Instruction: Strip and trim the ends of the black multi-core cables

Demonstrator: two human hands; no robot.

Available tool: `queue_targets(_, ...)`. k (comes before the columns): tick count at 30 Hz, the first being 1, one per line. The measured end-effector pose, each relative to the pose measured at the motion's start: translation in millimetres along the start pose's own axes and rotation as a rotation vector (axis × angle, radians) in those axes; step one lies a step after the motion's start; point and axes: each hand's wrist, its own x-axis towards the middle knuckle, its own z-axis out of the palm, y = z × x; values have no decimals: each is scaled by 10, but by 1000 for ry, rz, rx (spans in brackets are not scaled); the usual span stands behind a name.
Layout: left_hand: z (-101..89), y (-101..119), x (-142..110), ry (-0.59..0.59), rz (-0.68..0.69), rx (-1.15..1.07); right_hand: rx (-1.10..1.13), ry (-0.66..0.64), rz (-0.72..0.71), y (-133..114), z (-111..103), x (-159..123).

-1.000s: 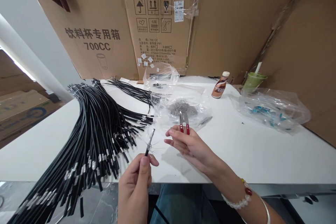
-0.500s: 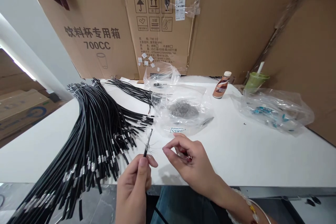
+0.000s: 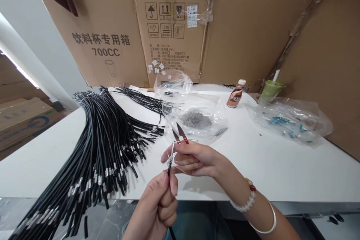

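Inside the clear bag point(image 3: 212, 110) lies grey wire point(image 3: 195, 118); left hand point(image 3: 163, 198) grips black cable point(image 3: 170, 167)

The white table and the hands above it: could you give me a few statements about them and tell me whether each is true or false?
1. The left hand holds a black cable with silvery strands at its end. True.
2. The snips in the right hand have their blades closed together. False: the blade tips stand apart.
3. The big bunch of black cables lies on the right side of the table. False: it lies on the left side.
4. The small bottle has a dark cap. False: its cap is pale.
5. A clear bag with blue pieces in it lies near the green cup. True.
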Motion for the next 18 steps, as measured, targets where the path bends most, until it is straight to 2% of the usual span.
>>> queue_targets(4,-13,23,-25,-72,-184,-141,23,-60,104,-66,-7,56)
queue_targets(8,-28,13,-39,-297,-255,-228,-87,-121,148,-173,6,86)
queue_targets(10,-39,5,-30,-418,-291,-216,-151,-150,182,-219,-1,103)
queue_targets(13,-74,-12,14,-541,-339,-173,-199,-193,241,-270,-10,117)
queue_targets(16,-133,-39,72,-586,-348,-139,-227,-197,232,-291,31,88)
queue_targets(18,-165,-54,94,-577,-341,-108,-244,-154,192,-276,86,55)
